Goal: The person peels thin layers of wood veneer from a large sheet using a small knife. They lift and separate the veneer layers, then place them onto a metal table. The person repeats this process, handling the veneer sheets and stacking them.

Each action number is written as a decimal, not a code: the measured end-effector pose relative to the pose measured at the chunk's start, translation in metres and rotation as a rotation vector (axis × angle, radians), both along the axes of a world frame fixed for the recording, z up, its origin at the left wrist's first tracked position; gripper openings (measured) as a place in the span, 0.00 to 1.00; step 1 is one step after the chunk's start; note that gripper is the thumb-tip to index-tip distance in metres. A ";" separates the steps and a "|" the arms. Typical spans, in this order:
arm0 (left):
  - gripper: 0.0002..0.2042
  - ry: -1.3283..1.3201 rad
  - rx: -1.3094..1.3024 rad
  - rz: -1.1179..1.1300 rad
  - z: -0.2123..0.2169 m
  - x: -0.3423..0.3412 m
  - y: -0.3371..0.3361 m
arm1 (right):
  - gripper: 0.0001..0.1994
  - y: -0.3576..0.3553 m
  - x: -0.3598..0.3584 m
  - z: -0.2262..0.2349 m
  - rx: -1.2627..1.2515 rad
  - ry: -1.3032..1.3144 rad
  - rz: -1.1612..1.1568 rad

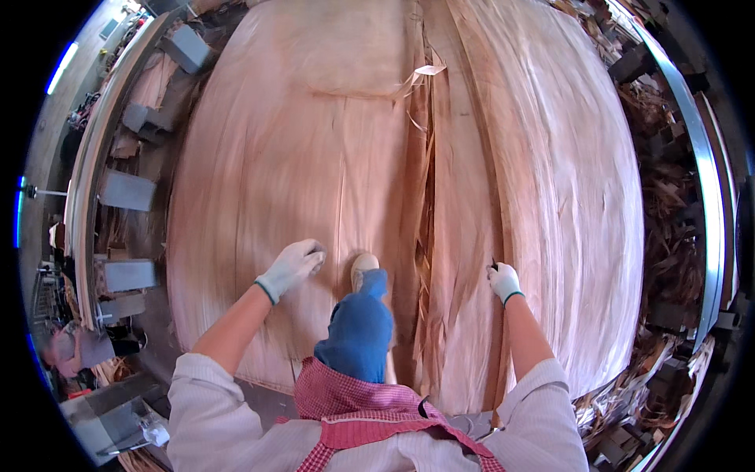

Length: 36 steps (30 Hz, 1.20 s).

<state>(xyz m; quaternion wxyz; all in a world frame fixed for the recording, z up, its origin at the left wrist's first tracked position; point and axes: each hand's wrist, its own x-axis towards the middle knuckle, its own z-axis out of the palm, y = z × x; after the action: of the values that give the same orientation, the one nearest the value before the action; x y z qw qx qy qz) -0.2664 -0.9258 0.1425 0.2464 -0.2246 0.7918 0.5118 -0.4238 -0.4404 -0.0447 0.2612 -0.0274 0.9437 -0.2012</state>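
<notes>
We see both gloved hands down on a big stack of thin wood veneer sheets (314,157) that fills most of the view. Left hand (292,266) in a white glove, fingers curled, pressing on the left sheet near its lower part; we cannot tell if that grip pinches anything. Right hand (503,281) also gloved, grip closed on a small dark tool (494,263) that pokes up from the fist, touching the right sheet (550,197). Between the hands a ragged split (426,228) runs up the stack, with splintered edges. One knee in blue trousers (360,330) and a light shoe (363,266) rest on the veneer between the hands. Red checked apron (354,401) at the bottom. Wood scraps (668,236) lie at right beside a metal rail (704,173).
</notes>
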 end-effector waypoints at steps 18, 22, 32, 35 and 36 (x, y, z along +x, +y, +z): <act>0.24 0.233 -0.691 -0.157 -0.260 -0.427 -0.130 | 0.08 -0.070 -0.142 -0.151 0.493 0.068 -0.095; 0.25 0.197 -0.759 -0.117 -0.287 -0.495 -0.132 | 0.07 -0.068 -0.139 -0.160 0.508 0.097 -0.076; 0.41 0.239 -0.891 -0.254 -0.364 -0.585 -0.131 | 0.07 -0.069 -0.142 -0.165 0.554 0.031 -0.101; 0.32 0.230 -1.002 -0.281 -0.385 -0.586 -0.144 | 0.08 -0.073 -0.143 -0.158 0.549 0.024 -0.114; 0.28 0.208 -1.042 -0.314 -0.392 -0.586 -0.150 | 0.08 -0.072 -0.145 -0.160 0.556 0.017 -0.122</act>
<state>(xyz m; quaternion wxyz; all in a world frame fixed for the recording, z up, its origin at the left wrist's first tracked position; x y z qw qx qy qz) -0.8522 -1.0759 -0.2494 0.0967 -0.1443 0.9844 0.0291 -0.5683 -0.5121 -0.2043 0.2382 0.1003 0.9647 0.0501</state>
